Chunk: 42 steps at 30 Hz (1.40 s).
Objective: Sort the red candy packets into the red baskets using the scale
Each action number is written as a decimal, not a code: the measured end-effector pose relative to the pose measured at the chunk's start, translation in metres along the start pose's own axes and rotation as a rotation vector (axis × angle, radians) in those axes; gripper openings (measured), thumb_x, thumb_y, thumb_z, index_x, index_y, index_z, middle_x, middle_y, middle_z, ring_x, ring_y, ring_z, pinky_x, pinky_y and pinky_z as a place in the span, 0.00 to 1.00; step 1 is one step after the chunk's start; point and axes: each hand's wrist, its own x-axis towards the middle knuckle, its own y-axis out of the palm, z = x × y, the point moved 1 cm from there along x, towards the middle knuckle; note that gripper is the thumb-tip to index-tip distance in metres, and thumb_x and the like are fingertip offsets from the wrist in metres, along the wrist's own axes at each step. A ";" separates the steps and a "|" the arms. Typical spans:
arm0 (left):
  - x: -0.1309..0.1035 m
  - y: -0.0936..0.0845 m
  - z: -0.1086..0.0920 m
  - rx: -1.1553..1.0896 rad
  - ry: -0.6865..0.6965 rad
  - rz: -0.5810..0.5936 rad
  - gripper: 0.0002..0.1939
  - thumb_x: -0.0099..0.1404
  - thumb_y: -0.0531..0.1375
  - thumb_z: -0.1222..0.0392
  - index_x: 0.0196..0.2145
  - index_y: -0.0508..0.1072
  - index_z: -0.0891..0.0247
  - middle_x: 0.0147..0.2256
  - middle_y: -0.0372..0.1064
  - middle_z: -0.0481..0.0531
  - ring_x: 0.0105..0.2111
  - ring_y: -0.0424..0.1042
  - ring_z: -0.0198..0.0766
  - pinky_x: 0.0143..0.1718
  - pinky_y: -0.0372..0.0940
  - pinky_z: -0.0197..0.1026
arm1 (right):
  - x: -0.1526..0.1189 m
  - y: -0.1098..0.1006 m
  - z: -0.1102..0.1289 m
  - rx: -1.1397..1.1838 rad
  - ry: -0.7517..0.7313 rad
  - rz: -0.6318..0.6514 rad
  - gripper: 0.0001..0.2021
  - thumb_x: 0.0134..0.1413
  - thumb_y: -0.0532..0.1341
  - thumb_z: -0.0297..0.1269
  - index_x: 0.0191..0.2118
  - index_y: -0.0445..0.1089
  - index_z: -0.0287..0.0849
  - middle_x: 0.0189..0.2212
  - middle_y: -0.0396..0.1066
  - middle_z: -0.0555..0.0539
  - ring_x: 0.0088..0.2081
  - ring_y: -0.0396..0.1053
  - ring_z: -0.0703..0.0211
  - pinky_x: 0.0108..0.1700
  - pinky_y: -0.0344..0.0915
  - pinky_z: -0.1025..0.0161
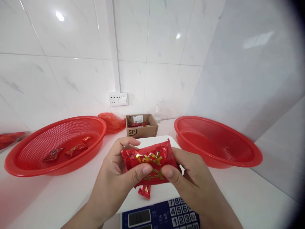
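Note:
Both my hands grip a shiny red foil packet (154, 156) with gold characters, held above the white pan of a digital weighing scale (133, 205). My left hand (119, 175) closes on its left end, thumb pressed on the front and index finger raised at the top edge. On the right end is my right hand (193, 178), its thumb also on the front and the other fingers behind. A smaller red wrapped packet (145, 191) lies on the pan below, partly covered by the held one. The scale's blue panel has a display and number keys.
A red plastic basket (97, 143) with a few red packets stands left; another red basket (214, 163) stands right. Behind are a cardboard box (142, 131) of packets, a red plastic bag (111, 122) and a clear bottle (158, 113). A socket (118, 99) is on the tiled wall.

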 end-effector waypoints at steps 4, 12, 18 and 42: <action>-0.002 0.002 -0.001 -0.038 -0.049 0.035 0.26 0.49 0.71 0.54 0.41 0.64 0.57 0.27 0.73 0.44 0.24 0.73 0.34 0.24 0.70 0.32 | 0.000 0.004 0.003 0.007 -0.137 0.003 0.17 0.63 0.50 0.46 0.26 0.62 0.42 0.20 0.63 0.53 0.21 0.59 0.67 0.23 0.55 0.68; 0.000 -0.001 0.002 0.076 -0.009 0.138 0.18 0.60 0.62 0.46 0.40 0.72 0.63 0.38 0.75 0.56 0.37 0.75 0.44 0.32 0.71 0.38 | 0.003 0.005 0.007 -0.041 -0.262 -0.158 0.16 0.64 0.51 0.39 0.25 0.61 0.43 0.18 0.62 0.55 0.19 0.57 0.68 0.22 0.56 0.70; 0.001 -0.006 0.002 0.217 0.084 0.229 0.14 0.63 0.60 0.50 0.41 0.74 0.61 0.40 0.75 0.54 0.40 0.73 0.43 0.38 0.70 0.38 | 0.000 0.006 0.002 0.090 -0.055 -0.123 0.19 0.59 0.53 0.53 0.27 0.65 0.43 0.21 0.66 0.52 0.22 0.62 0.64 0.21 0.58 0.68; -0.007 -0.006 -0.002 0.316 0.100 0.407 0.16 0.66 0.56 0.49 0.43 0.76 0.60 0.37 0.76 0.53 0.29 0.71 0.37 0.29 0.66 0.35 | 0.002 0.018 0.018 -0.030 -0.138 -0.428 0.21 0.63 0.51 0.38 0.18 0.55 0.42 0.15 0.56 0.55 0.16 0.53 0.69 0.20 0.52 0.68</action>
